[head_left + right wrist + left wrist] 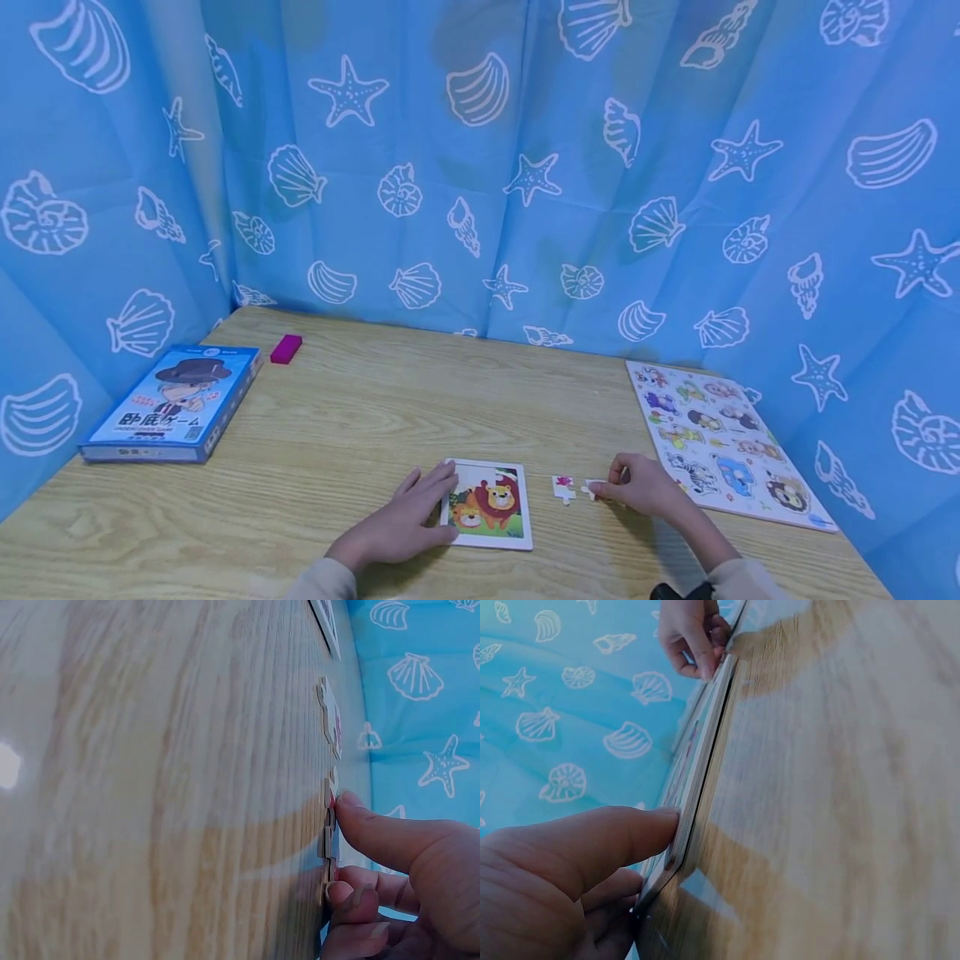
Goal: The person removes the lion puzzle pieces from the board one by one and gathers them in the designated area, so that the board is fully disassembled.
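A small square jigsaw puzzle (497, 503) in a white frame lies on the table, showing a lion and a cub, with a pale unfilled patch in its upper left part. My left hand (401, 523) rests along its left side, thumb near the lower corner and fingertips at the upper one. In the left wrist view the thumb (641, 832) touches the frame's edge. One loose puzzle piece (562, 490) lies to the right of the frame. Beside it, my right hand (637, 486) pinches another puzzle piece (328, 841) between thumb and fingers, low at the tabletop.
At the right lies a white animal puzzle board (712, 442), close behind the right hand. A blue game box (176, 404) and a magenta block (287, 349) are at the far left. A blue shell-patterned curtain (465, 167) borders the wooden table (420, 392).
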`<state>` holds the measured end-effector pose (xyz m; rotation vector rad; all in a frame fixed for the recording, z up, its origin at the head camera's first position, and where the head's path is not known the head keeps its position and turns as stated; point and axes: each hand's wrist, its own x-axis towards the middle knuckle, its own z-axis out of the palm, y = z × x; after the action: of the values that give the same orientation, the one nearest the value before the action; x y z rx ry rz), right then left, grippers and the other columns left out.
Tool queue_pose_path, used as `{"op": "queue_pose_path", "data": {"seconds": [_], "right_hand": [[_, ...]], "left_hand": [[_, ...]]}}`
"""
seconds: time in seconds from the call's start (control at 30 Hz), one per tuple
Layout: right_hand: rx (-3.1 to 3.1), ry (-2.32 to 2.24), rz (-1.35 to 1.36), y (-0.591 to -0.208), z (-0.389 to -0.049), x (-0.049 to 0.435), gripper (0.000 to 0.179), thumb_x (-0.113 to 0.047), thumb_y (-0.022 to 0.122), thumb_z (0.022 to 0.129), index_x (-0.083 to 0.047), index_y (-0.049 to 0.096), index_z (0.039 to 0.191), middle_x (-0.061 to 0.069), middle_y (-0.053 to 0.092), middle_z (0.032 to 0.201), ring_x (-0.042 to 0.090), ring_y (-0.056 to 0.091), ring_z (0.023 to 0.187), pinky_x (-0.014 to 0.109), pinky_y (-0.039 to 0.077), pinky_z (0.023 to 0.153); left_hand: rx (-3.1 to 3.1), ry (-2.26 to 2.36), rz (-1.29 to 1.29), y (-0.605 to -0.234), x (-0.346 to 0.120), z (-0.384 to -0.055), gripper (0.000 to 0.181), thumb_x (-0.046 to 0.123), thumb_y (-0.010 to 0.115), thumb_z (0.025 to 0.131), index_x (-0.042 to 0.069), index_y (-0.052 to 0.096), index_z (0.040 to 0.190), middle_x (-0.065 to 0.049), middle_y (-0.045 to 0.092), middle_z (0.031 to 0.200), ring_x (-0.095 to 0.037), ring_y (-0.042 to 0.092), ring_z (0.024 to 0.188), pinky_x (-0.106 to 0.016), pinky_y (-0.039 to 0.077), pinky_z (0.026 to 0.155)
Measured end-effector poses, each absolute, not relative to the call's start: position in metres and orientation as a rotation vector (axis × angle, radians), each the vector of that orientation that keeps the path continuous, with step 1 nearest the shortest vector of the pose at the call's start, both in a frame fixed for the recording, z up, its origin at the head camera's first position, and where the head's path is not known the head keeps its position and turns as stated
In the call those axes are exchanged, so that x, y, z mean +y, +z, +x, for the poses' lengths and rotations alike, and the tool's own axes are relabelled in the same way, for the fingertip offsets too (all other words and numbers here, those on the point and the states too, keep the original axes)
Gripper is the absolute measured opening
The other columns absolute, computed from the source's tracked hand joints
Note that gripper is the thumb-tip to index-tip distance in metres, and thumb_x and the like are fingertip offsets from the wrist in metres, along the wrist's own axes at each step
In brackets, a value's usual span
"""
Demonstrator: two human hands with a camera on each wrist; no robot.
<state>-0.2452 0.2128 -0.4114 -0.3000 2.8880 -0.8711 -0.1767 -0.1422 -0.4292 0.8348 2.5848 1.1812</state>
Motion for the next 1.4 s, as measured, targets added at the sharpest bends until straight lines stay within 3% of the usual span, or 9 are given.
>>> {"op": "queue_pose_path", "data": {"seconds": [0.33, 0.53, 0.97, 1.23, 1.4], "right_hand": [[2.92, -0.833, -0.192, -0.409, -0.246, 0.209, 0.032, -0.033, 0.072, 0.084, -0.01, 0.054, 0.071, 0.0, 0.051, 0.058, 0.013, 0.045, 0.049, 0.026, 0.035, 0.045], [2.976, -0.886, -0.19, -0.404, -0.251, 0.204, 0.025, -0.022, 0.068, 0.088, -0.008, 0.054, 0.073, 0.001, 0.049, 0.062, 0.014, 0.042, 0.054, 0.028, 0.035, 0.048], [2.944, -1.006, -0.414, -0.399, -0.257, 0.153, 0.017, -0.018, 0.069, 0.087, -0.012, 0.058, 0.075, -0.001, 0.049, 0.062, 0.012, 0.041, 0.051, 0.024, 0.032, 0.043], [2.688, -0.953, -0.881, -0.402, -0.262, 0.117, 0.01, -0.019, 0.069, 0.088, -0.012, 0.062, 0.089, -0.005, 0.053, 0.066, 0.008, 0.045, 0.054, 0.021, 0.038, 0.048], [2.557, -0.884, -0.964, -0.403, -0.26, 0.103, 0.008, -0.019, 0.068, 0.089, -0.012, 0.063, 0.093, -0.007, 0.056, 0.068, 0.008, 0.047, 0.057, 0.021, 0.038, 0.049]], "left_hand": [[2.578, 1.17, 0.807, -0.43, -0.142, -0.177, 0.07, 0.033, 0.058, 0.092, -0.007, 0.032, 0.143, -0.016, 0.02, 0.154, -0.029, 0.012, 0.142, -0.05, 0.0, 0.113], [2.584, 1.161, 0.809, -0.43, -0.142, -0.177, 0.07, 0.034, 0.057, 0.092, -0.007, 0.032, 0.143, -0.016, 0.02, 0.154, -0.029, 0.012, 0.142, -0.05, 0.001, 0.113], [2.569, 1.162, 0.795, -0.431, -0.142, -0.179, 0.071, 0.034, 0.057, 0.092, -0.007, 0.031, 0.144, -0.015, 0.019, 0.154, -0.029, 0.011, 0.142, -0.05, 0.0, 0.113], [2.571, 1.164, 0.806, -0.43, -0.142, -0.178, 0.07, 0.033, 0.058, 0.092, -0.008, 0.032, 0.143, -0.016, 0.019, 0.154, -0.03, 0.012, 0.142, -0.051, 0.0, 0.113], [2.577, 1.162, 0.81, -0.43, -0.142, -0.178, 0.07, 0.034, 0.058, 0.092, -0.008, 0.032, 0.143, -0.016, 0.019, 0.154, -0.03, 0.013, 0.142, -0.051, 0.0, 0.113]]}}
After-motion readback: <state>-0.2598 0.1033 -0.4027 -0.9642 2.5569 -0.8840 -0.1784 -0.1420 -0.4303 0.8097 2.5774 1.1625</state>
